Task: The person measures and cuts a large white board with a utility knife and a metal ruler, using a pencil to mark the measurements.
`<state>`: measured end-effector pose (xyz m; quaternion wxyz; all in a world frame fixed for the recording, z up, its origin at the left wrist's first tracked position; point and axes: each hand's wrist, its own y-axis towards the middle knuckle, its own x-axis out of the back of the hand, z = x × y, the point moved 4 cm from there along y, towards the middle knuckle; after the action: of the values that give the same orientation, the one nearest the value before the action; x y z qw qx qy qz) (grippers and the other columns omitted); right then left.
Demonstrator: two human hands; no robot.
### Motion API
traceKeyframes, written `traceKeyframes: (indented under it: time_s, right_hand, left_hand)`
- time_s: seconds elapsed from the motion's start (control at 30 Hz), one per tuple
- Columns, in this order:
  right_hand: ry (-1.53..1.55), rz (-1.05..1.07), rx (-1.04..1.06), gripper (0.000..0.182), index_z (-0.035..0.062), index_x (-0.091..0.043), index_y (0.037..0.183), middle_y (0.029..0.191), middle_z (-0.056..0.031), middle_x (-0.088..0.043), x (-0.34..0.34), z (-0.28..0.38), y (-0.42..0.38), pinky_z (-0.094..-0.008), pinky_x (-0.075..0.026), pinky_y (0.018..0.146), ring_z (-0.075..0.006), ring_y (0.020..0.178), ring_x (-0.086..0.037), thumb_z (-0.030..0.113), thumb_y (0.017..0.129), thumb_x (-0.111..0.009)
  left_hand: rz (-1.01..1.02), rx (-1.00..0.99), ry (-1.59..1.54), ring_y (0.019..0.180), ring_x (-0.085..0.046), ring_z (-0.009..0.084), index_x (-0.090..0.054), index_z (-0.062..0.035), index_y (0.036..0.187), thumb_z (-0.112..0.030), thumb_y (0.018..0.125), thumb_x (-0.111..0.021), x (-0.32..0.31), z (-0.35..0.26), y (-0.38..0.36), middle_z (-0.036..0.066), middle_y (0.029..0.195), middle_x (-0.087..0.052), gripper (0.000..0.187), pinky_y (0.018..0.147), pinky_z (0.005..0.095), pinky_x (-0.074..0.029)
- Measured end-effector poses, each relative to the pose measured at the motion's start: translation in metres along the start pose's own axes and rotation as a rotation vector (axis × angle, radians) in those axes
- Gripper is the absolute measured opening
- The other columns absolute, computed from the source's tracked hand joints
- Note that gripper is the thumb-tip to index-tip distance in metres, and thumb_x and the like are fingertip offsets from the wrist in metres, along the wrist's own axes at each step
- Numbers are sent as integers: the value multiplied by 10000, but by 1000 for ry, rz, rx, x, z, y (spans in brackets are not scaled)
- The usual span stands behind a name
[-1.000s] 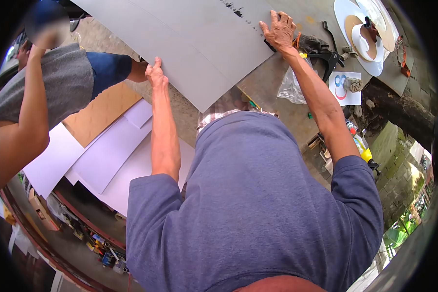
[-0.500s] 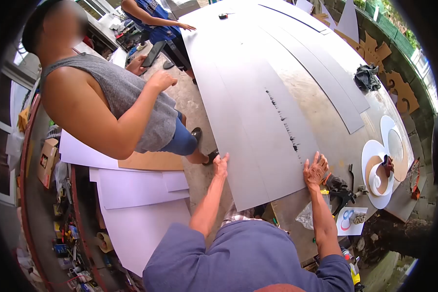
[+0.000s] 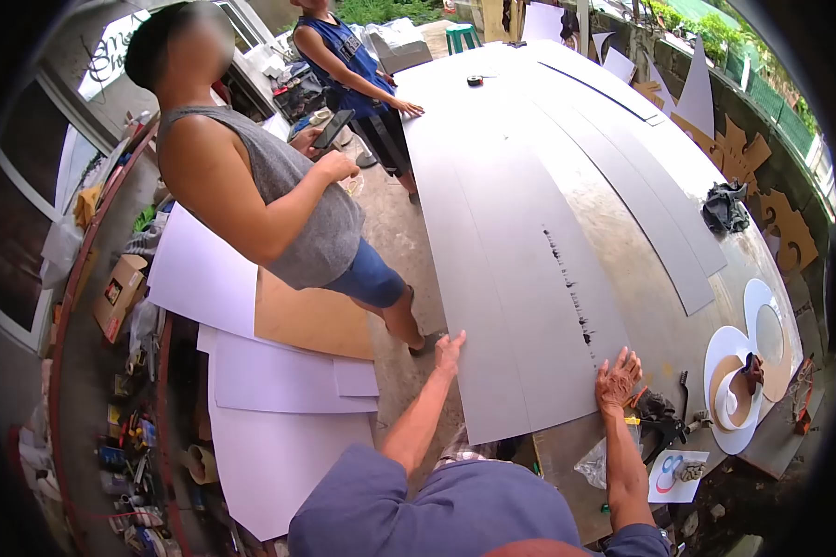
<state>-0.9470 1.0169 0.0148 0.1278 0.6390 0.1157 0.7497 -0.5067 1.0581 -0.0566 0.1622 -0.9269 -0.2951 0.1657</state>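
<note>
A long grey sheet (image 3: 502,306) lies on the table, its near end reaching past the table edge toward my body. A row of black smudges (image 3: 567,283) runs along its right half. My left hand (image 3: 450,354) is closed at the sheet's left edge, with the fingers bent around the rim. On the opposite side, my right hand (image 3: 618,382) rests with fingers spread over the right edge, close to the near corner. Beside the right hand lie a dark clamp-like tool (image 3: 664,432) and a black brush (image 3: 685,390).
A person in a grey tank top (image 3: 241,176) stands at left with a phone (image 3: 333,129). Farther back, another person's hand (image 3: 407,108) touches the sheet. Narrow grey strips (image 3: 641,200), a tape measure (image 3: 475,81), dark cloth (image 3: 724,207) and white ring-shaped cutouts (image 3: 726,348) lie on the table.
The camera view has shifted, so the scene sits lower and farther right, with more background showing. Both hands remain at the same places on the sheet's edges.
</note>
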Motion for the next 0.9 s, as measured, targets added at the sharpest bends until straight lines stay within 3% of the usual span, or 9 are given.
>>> traceKeyframes:
  time_s: [0.33,0.53,0.57,0.6,0.67,0.7,0.73,0.77,0.9]
  right_hand:
    - [11,-4,-10,635,-32,-441,1378,1358,-223,-427,-4,-6,-5,-493,-280,1091,-377,1294,-368,323,872,-587]
    - [25,-28,-4,635,-30,-451,1366,1341,-233,-446,-11,-4,-1,-493,-291,1076,-379,1273,-390,333,864,-592]
    - [37,-28,-29,633,-29,-456,1360,1339,-234,-448,-6,-6,-2,-495,-291,1073,-379,1270,-393,336,861,-594]
    - [23,-46,-20,626,-29,-470,1345,1326,-227,-457,-4,-5,-1,-491,-293,1067,-378,1262,-397,339,855,-599]
    - [68,-80,-1,609,-30,-492,1320,1297,-208,-474,3,-6,-1,-479,-301,1051,-359,1244,-409,337,847,-605]
    - [41,-79,-9,596,-23,-503,1311,1299,-200,-473,-4,-10,-3,-478,-303,1046,-347,1247,-406,343,850,-601]
    - [40,-38,-36,579,-7,-512,1309,1295,-194,-479,-6,-12,-3,-474,-308,1040,-343,1247,-406,346,856,-594]
    - [64,-24,-71,543,9,-524,1299,1302,-192,-479,1,-12,-4,-479,-311,1035,-339,1255,-401,337,870,-579]
    - [287,-134,-187,355,45,-606,1177,1166,-142,-545,48,-11,-30,-481,-372,993,-305,1136,-495,248,885,-606]
  left_hand:
    - [-39,64,24,905,-638,211,-615,73,1087,-138,949,-624,-2,-4,-3,131,1053,-668,253,773,360,-532]
    - [-98,82,67,979,-622,227,-584,80,1138,-134,936,-651,-1,-8,-1,135,1098,-653,302,866,373,-513]
    - [-175,43,116,985,-603,216,-598,55,1080,-135,931,-662,-11,-22,-17,117,1068,-644,250,862,383,-511]
    - [-10,8,36,981,-576,207,-596,22,1000,-146,927,-675,4,1,6,99,1032,-628,200,861,402,-508]
    - [-83,-8,212,912,-577,232,-576,-1,940,-222,898,-725,26,19,31,109,1013,-619,269,849,426,-513]
    - [-52,18,142,906,-589,250,-585,10,964,-251,886,-739,14,6,12,122,1020,-624,313,848,448,-522]
    - [-172,93,191,841,-573,193,-622,-35,862,-240,887,-741,13,5,15,68,942,-648,239,806,406,-509]
    - [-82,96,196,936,-611,268,-590,47,1122,-226,906,-712,18,10,24,141,1075,-641,369,823,459,-554]
    - [-31,99,150,931,-627,268,-585,61,1131,-204,931,-672,10,7,19,143,1083,-651,344,807,445,-563]
